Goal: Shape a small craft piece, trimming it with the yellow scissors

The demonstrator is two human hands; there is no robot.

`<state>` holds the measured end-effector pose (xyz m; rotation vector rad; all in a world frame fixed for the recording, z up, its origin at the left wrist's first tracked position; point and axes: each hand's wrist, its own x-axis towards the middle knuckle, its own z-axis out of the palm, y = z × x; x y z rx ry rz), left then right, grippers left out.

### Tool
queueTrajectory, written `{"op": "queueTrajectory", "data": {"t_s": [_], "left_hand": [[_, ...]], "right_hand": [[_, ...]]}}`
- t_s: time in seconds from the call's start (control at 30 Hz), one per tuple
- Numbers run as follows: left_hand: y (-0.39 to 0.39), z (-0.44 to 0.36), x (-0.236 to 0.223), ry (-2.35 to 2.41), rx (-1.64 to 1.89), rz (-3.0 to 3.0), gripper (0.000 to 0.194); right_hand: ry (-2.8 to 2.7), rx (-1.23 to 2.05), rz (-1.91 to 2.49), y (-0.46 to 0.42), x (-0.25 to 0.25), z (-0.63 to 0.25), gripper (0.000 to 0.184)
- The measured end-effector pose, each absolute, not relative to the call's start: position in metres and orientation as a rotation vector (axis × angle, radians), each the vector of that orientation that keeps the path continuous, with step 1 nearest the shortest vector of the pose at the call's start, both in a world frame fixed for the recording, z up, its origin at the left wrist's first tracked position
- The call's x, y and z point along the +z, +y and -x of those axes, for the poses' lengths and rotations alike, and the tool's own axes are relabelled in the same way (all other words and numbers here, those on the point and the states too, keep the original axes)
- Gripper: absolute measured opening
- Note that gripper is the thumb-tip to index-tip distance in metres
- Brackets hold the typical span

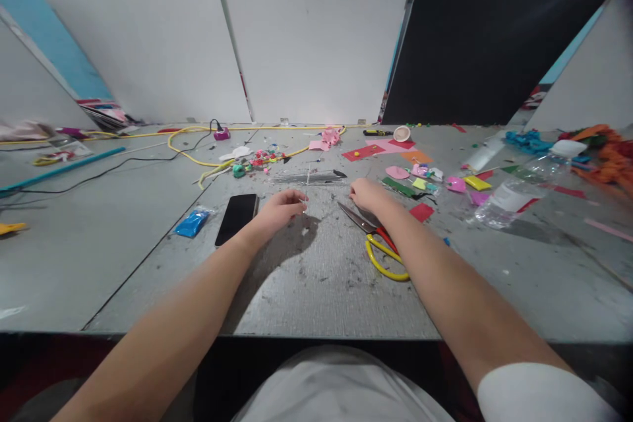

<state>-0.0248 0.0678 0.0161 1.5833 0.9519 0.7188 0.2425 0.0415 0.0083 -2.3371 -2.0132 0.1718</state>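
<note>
My left hand (285, 206) is over the table just right of a black smartphone (237, 217). Its fingers are loosely bent, with a gap between thumb and fingertips, and I see nothing held there. My right hand (366, 195) is closed with its fingertips pressed near the tabletop; whatever they may pinch is too small to make out. Under that wrist lie scissors (368, 229) with yellow and red handles, blades pointing up and left. Beyond both hands lies a bundle of thin dark strands (316, 177) with clear plastic around it.
A blue packet (192, 223) lies left of the phone. Right of my arm are a clear plastic bottle (514, 191), a yellow packet (477, 183) and red paper (422, 212). Further back are a box cutter (377, 133), a yellow cable (188, 157) and small colourful scraps (262, 159).
</note>
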Motion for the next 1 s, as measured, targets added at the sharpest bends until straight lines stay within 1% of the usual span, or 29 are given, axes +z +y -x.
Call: {"op": "queueTrajectory", "data": {"t_s": [0.2,0.47,0.6,0.7,0.8,0.87,1.0], "left_hand": [[0.061,0.022,0.023,0.975,0.702,-1.531,0.02],[0.065,0.022,0.02,0.948,0.723,-1.519,0.024],[0.066,0.022,0.02,0.932,0.747,-1.502,0.024],[0.067,0.022,0.02,0.94,0.746,-1.506,0.023],[0.068,0.023,0.019,0.942,0.757,-1.504,0.024],[0.069,0.023,0.019,0.934,0.768,-1.492,0.025],[0.07,0.025,0.018,0.92,0.782,-1.512,0.022]], "right_hand": [[-2.05,0.114,2.394,0.043,0.006,-0.24,0.03],[-1.899,0.068,2.48,0.038,0.009,-0.255,0.033],[-1.97,0.13,2.352,0.047,0.022,-0.243,0.031],[-2.114,0.24,2.204,0.065,0.031,-0.218,0.027],[-2.189,0.253,2.168,0.086,0.034,-0.189,0.023],[-2.193,0.23,2.204,0.098,0.032,-0.173,0.026],[-2.184,0.174,2.271,0.113,0.026,-0.157,0.039]]}}
